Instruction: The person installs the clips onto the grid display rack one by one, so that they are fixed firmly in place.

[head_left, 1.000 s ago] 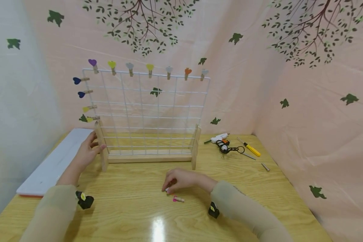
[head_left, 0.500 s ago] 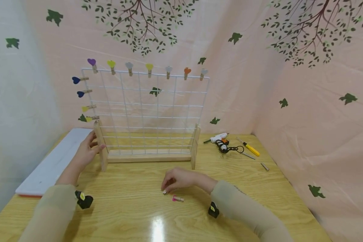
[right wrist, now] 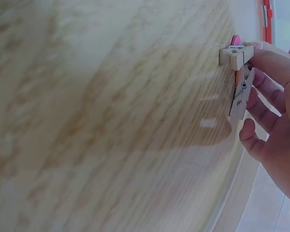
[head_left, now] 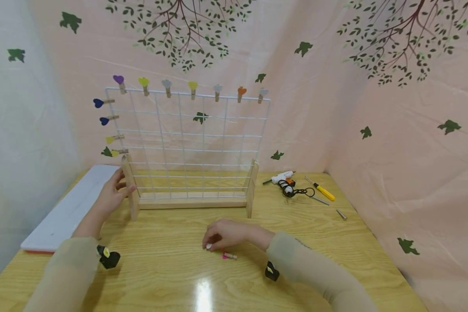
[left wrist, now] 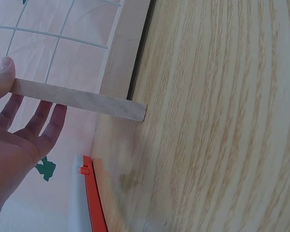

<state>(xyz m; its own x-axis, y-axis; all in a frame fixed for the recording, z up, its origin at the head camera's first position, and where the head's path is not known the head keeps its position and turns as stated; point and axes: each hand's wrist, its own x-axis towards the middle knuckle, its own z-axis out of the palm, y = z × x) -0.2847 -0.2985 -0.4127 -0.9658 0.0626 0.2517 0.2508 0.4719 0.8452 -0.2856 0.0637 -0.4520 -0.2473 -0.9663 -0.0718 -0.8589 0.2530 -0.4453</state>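
My left hand [head_left: 111, 193] grips the left upright of a wooden stand [head_left: 193, 203], thumb on one side and fingers on the other. In the left wrist view that upright [left wrist: 87, 99] runs past the thumb down to the tabletop. A white wire grid [head_left: 191, 138] rises from the stand. My right hand [head_left: 226, 234] pinches a small clothespin with a white heart [head_left: 208, 246] low over the table; in the right wrist view its wooden body [right wrist: 241, 96] shows beside the fingers. A second clothespin with a pink heart [head_left: 229, 256] lies just in front of the right hand.
Heart clothespins, such as a purple one [head_left: 118, 80] and a navy one [head_left: 98, 103], line the grid's top and left edges. A glue gun [head_left: 282, 177], a yellow screwdriver [head_left: 325, 193] and a bolt [head_left: 341, 214] lie right. A white board [head_left: 70, 203] lies left.
My right hand has shifted slightly left along the table, and the white heart at its fingertips has moved left with it. The left hand stays on the upright.
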